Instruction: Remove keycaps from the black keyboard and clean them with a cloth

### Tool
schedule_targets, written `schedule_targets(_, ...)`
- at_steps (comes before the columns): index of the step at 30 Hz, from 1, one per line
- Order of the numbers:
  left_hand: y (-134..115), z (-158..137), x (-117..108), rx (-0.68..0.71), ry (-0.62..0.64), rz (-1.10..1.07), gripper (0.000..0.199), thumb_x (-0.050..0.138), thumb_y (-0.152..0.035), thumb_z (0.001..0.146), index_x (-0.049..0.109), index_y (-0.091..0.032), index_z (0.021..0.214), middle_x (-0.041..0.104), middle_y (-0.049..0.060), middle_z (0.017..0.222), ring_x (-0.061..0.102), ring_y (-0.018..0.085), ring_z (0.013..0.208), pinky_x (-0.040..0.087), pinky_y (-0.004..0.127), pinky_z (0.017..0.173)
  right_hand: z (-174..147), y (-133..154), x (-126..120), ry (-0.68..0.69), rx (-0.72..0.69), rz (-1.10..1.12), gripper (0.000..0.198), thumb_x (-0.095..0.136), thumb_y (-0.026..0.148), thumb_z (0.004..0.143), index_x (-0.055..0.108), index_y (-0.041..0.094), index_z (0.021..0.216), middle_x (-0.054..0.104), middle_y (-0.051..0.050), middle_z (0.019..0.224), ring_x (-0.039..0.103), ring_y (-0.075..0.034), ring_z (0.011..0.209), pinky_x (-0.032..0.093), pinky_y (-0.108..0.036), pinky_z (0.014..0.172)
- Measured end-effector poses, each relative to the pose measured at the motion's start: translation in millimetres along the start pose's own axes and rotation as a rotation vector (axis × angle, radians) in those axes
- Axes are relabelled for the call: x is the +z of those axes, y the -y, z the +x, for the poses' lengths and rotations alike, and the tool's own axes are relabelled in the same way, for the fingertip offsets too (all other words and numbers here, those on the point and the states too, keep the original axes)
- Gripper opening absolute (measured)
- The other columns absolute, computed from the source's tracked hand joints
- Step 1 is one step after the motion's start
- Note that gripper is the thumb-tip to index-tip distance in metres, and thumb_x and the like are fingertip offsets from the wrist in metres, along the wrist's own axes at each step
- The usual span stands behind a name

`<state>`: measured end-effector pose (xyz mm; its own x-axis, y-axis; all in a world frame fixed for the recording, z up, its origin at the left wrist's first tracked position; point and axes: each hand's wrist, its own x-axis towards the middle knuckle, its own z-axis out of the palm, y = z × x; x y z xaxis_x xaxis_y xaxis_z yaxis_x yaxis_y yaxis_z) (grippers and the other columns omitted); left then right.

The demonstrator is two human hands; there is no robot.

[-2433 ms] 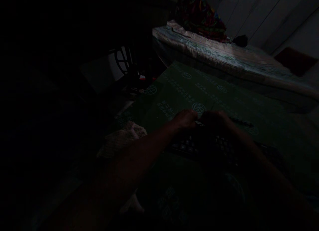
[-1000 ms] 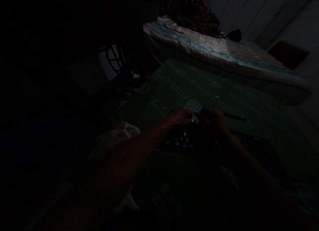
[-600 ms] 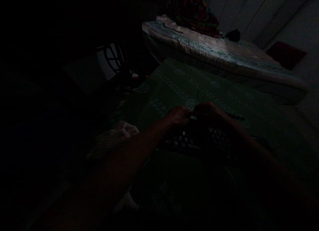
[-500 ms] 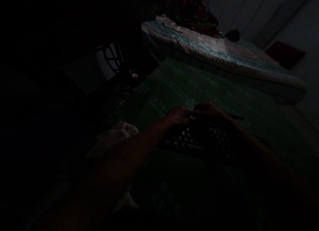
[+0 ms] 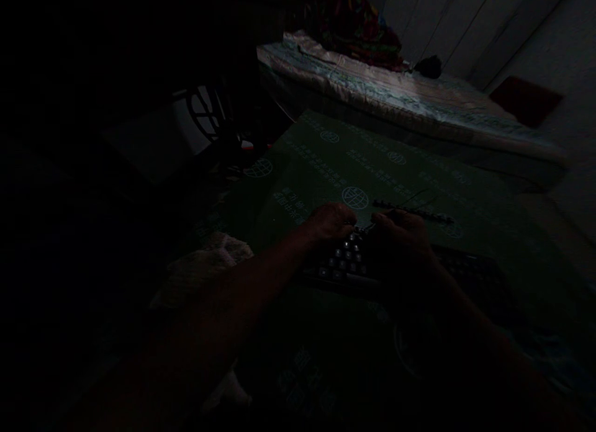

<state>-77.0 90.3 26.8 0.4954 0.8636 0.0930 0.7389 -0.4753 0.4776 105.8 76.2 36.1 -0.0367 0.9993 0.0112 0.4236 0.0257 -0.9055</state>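
A black keyboard (image 5: pixel 344 264) with light markings on its keys lies on a green printed sheet (image 5: pixel 321 171). Over its upper left keys, my left hand (image 5: pixel 330 223) is closed, its fingertips curled down and whatever they grip hidden. My right hand (image 5: pixel 403 233) is closed above the keyboard's middle, thumb against fingers. Thin dark strands (image 5: pixel 421 196), like wire, stick out beyond it. A small pale gleam shows in the narrow gap between both hands, too dark to name. Just behind the right hand, a dark notched strip (image 5: pixel 435 216) lies on the sheet.
The room is very dark. A crumpled pale cloth (image 5: pixel 209 264) is left of my left forearm. Behind the sheet stands a bed with a patterned cover (image 5: pixel 372 84), bearing a dark red flowered cloth (image 5: pixel 358 35). A dark wheel-like frame (image 5: pixel 205 112) is at the left.
My right hand has moved right and slightly down, away from the left hand, opening a gap. The thin strands have tilted from upright to rightward. More of the notched strip shows.
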Motion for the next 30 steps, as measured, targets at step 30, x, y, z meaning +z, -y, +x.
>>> schedule_targets(30, 0, 2, 5, 0.021, 0.022, -0.082, 0.022, 0.052, -0.017, 0.077, 0.068, -0.018, 0.092, 0.066, 0.003, 0.088, 0.059, 0.015, 0.083, 0.043, 0.024, 0.072, 5, 3, -2, 0.177, -0.21, -0.071, 0.023, 0.066, 0.038, 0.066, 0.068, 0.016, 0.067, 0.068, -0.003, 0.062, 0.061, -0.016, 0.055, 0.042, -0.023, 0.047)
